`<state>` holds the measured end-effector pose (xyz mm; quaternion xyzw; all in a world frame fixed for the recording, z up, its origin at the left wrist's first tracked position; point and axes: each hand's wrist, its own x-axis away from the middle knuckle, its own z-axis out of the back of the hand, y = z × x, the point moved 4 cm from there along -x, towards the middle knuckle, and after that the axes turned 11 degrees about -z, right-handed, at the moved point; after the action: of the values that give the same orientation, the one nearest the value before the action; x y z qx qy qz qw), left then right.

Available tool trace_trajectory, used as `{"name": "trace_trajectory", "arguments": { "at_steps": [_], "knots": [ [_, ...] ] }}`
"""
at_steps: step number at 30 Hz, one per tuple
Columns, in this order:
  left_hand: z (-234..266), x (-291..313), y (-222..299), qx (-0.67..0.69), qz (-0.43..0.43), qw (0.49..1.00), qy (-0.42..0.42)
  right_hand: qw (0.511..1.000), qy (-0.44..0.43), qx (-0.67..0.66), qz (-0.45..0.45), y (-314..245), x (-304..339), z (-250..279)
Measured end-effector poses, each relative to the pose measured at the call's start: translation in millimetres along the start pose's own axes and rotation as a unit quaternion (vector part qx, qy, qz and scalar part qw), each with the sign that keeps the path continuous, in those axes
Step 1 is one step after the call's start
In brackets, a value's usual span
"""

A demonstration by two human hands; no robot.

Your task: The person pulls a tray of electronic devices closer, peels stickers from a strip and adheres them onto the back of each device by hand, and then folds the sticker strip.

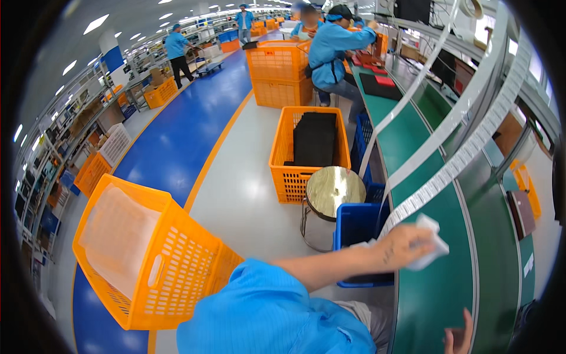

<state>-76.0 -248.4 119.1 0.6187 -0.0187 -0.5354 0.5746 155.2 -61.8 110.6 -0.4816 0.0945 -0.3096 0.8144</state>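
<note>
My left hand (407, 246) reaches out over the near edge of the green workbench (436, 295), its fingers closed on a crumpled white sheet (431, 243) that could be paper or thin cloth. Below that forearm stands a blue bin (356, 221), partly hidden by the arm. A long strip of printed labels (460, 150) hangs down past the bench edge and ends close to my left hand. At the lower right, only some fingers of my right hand (460, 337) show; they are apart, with nothing seen between them.
A round stool (336, 192) stands beside the blue bin. Behind it, an orange crate (312, 175) holds dark pieces. A large orange crate (177, 283) with a pale liner stands at my left. Further along the bench sits a co-worker in blue (330, 50).
</note>
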Motion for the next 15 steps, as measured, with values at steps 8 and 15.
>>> {"name": "trace_trajectory", "arguments": {
  "at_steps": [8, 15],
  "knots": [
    [-5.4, 13.0, 9.9, 0.032, -0.032, 0.999, -0.015, 0.958, -0.161, -0.22, 0.088, -104.0, -84.4, -108.2],
    [67.4, 17.4, 16.0, 0.188, 0.003, 0.975, 0.114, 0.94, -0.273, -0.2, 0.034, -129.4, -115.5, -125.7]
  ]
}}
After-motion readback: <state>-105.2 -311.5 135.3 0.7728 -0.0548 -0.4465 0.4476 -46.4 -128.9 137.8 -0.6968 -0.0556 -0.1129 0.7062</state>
